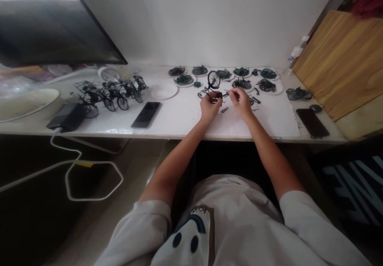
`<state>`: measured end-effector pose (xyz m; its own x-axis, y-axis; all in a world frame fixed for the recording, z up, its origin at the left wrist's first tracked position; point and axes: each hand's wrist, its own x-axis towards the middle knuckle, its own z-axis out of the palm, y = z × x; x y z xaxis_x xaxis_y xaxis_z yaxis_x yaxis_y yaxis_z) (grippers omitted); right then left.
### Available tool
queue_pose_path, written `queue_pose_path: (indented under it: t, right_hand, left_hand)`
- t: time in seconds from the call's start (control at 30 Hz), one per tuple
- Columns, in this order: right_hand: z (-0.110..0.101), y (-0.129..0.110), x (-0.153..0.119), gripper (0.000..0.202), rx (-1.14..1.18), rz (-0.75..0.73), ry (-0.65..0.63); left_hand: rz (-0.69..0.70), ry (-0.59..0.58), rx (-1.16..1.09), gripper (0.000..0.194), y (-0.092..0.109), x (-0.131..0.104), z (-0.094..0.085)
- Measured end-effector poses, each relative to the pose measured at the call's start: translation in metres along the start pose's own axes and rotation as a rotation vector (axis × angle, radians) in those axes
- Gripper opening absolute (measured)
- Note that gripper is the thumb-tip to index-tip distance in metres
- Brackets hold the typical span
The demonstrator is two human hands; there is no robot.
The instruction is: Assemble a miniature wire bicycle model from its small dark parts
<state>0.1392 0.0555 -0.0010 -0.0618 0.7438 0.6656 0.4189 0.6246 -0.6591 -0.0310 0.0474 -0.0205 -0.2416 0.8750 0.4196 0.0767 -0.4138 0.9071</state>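
My left hand (210,107) is closed around a partly built model bicycle (214,80), whose spoked black wheel points up above my fingers. To its right, my right hand (241,102) has thumb and fingertips pinched together. What lies between those fingertips is too small to make out. A small loose part (224,109) rests on the white sheet (185,116) below my hands. Dark bicycle pieces (255,99) lie just right of my right hand, partly hidden by it. Behind my hands stand plates of dark model parts, one of them a plate (251,88) nearest my right hand.
Several assembled model bicycles (122,101) stand at the left, near a black power adapter (68,117). A phone (146,115) lies left of my hands, beside a bare white plate (164,91). Another dark phone (312,122) is at the right, near a wooden board (341,58).
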Motion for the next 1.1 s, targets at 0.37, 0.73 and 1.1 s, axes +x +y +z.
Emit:
queue_pose_path:
  t: [0.37, 0.73, 1.1]
  right_hand:
    - [-0.0015, -0.0082, -0.0028, 0.041, -0.083, -0.077, -0.047]
    - [-0.0004, -0.0047, -0.0025, 0.034, -0.12, -0.069, -0.082]
    - [-0.0015, -0.0047, -0.0022, 0.037, -0.136, -0.013, -0.121]
  left_hand:
    - [0.068, 0.062, 0.142, 0.017, -0.0013, -0.0011, -0.0012]
    - [0.071, 0.03, 0.161, 0.016, 0.0027, -0.0041, -0.0002]
    - [0.042, -0.011, 0.146, 0.02, 0.0018, -0.0033, -0.0016]
